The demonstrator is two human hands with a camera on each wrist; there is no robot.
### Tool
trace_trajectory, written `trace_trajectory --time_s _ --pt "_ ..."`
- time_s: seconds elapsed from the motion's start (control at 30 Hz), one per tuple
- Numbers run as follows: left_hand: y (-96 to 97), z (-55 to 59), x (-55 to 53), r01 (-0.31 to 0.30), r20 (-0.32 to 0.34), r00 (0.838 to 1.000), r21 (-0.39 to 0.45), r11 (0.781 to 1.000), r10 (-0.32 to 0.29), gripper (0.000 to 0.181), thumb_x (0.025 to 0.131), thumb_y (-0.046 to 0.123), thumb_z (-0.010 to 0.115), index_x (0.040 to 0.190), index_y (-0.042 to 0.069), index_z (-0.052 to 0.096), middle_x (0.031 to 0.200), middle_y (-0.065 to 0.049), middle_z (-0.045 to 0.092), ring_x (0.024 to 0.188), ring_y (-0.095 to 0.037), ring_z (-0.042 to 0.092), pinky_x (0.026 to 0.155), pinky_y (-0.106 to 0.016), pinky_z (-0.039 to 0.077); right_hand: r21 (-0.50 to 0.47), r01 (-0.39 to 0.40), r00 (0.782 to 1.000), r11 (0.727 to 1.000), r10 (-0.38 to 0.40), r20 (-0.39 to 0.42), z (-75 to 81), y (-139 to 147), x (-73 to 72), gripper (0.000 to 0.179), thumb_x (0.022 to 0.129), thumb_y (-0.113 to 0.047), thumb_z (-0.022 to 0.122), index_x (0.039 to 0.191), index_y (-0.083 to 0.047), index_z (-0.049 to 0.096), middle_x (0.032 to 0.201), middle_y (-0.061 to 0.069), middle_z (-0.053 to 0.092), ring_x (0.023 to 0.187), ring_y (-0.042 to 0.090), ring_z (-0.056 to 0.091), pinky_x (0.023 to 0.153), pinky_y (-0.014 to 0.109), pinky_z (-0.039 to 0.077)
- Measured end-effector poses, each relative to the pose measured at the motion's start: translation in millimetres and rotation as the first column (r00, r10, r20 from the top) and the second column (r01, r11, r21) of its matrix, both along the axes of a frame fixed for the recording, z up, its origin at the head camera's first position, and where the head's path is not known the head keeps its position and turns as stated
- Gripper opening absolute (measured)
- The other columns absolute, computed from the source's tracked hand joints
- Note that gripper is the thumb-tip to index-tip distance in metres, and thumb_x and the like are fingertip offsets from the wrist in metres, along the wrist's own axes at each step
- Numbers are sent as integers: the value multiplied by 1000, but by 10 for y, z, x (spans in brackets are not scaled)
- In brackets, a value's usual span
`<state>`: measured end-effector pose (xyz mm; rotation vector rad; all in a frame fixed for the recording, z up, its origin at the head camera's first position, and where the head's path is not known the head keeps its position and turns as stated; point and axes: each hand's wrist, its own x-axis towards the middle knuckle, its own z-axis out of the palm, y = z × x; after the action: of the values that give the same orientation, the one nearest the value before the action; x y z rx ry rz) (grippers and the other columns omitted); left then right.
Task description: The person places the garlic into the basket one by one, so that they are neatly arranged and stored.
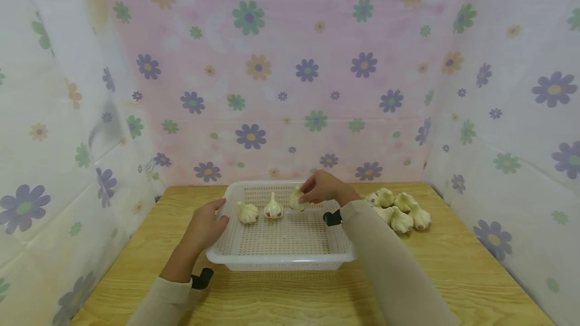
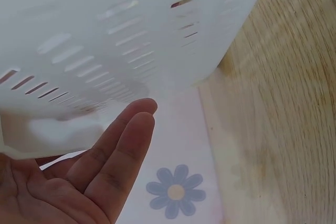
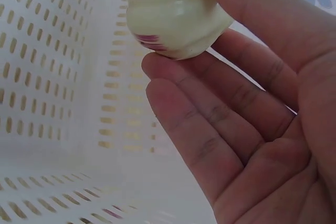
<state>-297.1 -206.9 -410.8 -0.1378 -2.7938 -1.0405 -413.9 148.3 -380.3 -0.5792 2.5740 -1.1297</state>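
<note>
Your right hand (image 1: pixel 322 187) is pinching a garlic bulb (image 1: pixel 295 200), fingers (image 3: pixel 181 114) parted just bulb-wide, in or just above the basket (image 1: pixel 281 259) beside two other bulbs (image 1: pixel 274 208), while your left hand (image 1: pixel 205 226) is touching the rim (image 1: pixel 215 246), where steady support seems advisable for gentle release.

Pink wall (image 1: pixel 283 47) standing at the back, white walls (image 1: pixel 527 130) closing in both sides, flowers (image 1: pixel 248 17) dotting them all, yellowy wooden table (image 1: pixel 457 265) spreading below
</note>
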Motion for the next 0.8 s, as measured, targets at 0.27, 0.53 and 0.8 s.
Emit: trace_trajectory --time_s 0.27,0.53,0.8 --pt "-8 -23 7 10 -8 1000 -17 1000 -10 57 98 13 58 151 -6 47 154 -26 49 124 -36 63 86 -44 61 28 16 1000 999 -16 4 -108 -54 -29 39 82 -22 88 116 -5 78 104 6 79 84 22 76 76 35 63" --pt "5 -21 7 17 -9 1000 -17 1000 -17 57 98 14 59 151 -5 48 153 -27 49 110 -32 67 74 -37 62 48 37 999 998 -38 9 -117 -88 52 36 84 -21 86 116 -6 78 101 5 79 91 33 76 77 36 63" --pt "0 9 31 26 -2 1000 -3 1000 -26 57 98 11 58 151 -6 47 155 -28 46 99 -29 66 63 -29 55 48 59 998 997 -60 35 -139 -126 109 34 86 -18 85 116 -4 78 109 8 78 86 26 76 79 38 63"
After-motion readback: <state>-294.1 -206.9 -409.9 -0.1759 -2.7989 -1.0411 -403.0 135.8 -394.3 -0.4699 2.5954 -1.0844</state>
